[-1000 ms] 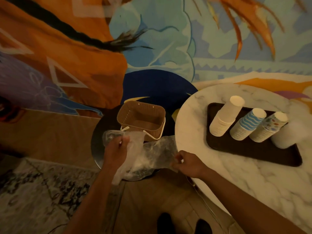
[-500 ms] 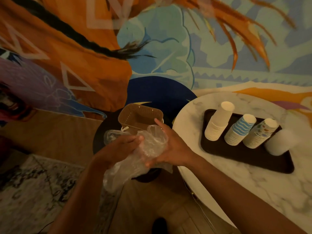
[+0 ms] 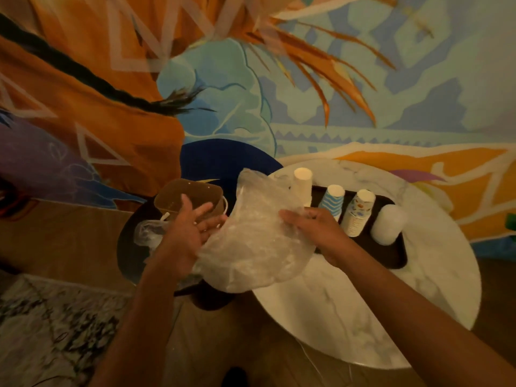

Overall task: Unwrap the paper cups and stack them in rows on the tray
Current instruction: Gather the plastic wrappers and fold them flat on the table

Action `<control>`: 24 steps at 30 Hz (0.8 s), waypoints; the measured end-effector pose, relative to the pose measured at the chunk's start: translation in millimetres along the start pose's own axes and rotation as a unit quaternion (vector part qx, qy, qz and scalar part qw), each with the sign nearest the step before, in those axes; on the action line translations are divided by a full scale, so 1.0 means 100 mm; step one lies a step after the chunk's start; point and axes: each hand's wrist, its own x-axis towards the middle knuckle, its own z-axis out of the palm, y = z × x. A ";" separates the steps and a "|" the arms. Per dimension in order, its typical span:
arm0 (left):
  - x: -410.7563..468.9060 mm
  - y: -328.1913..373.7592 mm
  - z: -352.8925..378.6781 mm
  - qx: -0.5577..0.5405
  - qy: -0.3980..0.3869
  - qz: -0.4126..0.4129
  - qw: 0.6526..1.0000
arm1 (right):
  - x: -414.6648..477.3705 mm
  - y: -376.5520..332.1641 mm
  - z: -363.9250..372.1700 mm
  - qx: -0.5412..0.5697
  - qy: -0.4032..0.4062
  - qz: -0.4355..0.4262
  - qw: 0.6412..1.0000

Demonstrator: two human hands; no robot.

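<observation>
A crumpled clear plastic wrapper [image 3: 257, 241] hangs in the air between my hands, over the gap between two tables. My right hand [image 3: 312, 227] grips its right edge. My left hand [image 3: 187, 230] is spread flat against its left side, fingers apart. On the dark tray [image 3: 391, 258] lie several cup stacks side by side: a plain white stack [image 3: 303, 182], partly hidden by the wrapper, a blue wavy stack [image 3: 332, 199], a patterned stack [image 3: 358, 212] and a white stack [image 3: 388, 224] at the right end.
The tray rests on a round white marble table [image 3: 363, 311]. Left of it, a low dark round table [image 3: 131, 247] carries a brown basket [image 3: 190, 196] and another clear wrapper [image 3: 146, 233]. A painted mural wall stands behind. A patterned rug [image 3: 50, 331] covers the floor lower left.
Both hands lifted the wrapper from above the dark table and carried it rightward toward the marble table. It has spread out wider, and my left hand's fingers have spread flat.
</observation>
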 end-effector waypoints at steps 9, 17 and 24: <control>-0.22 -1.19 0.74 -0.052 -0.063 -0.063 0.995 | -0.19 0.47 -0.46 0.095 0.183 0.024 0.978; 0.01 -1.20 0.76 -0.010 0.118 -0.054 0.991 | -0.43 0.74 -0.63 0.139 0.336 -0.022 0.931; 0.02 -0.95 0.55 0.094 0.028 -0.071 0.993 | -0.58 0.84 -0.71 0.166 0.422 0.041 0.891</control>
